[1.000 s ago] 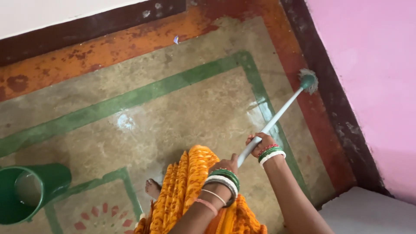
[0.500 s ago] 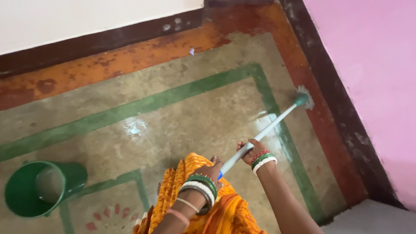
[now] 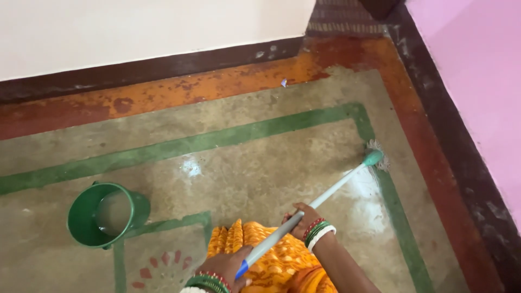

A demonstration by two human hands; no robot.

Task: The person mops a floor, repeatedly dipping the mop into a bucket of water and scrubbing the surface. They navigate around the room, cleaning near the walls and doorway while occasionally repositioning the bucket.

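Grip: left hand (image 3: 230,267), right hand (image 3: 302,220) clamped on pale long-handled mop (image 3: 325,192) | Done: wet sheen beside mop head | Left: dry floor toward green plastic bucket (image 3: 106,215)

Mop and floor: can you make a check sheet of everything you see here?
Surface: painted floor with green border lines and an orange-red edge; wet shine near the mop head.
Job's things: mop, its head on the floor by the green line.
Clutter: green bucket standing on the floor; small scrap by the orange edge.
Grippers: left hand and right hand both grip the mop handle.
Cables: nothing seen.
Surroundings: white wall, pink wall, dark skirting between them and the floor.
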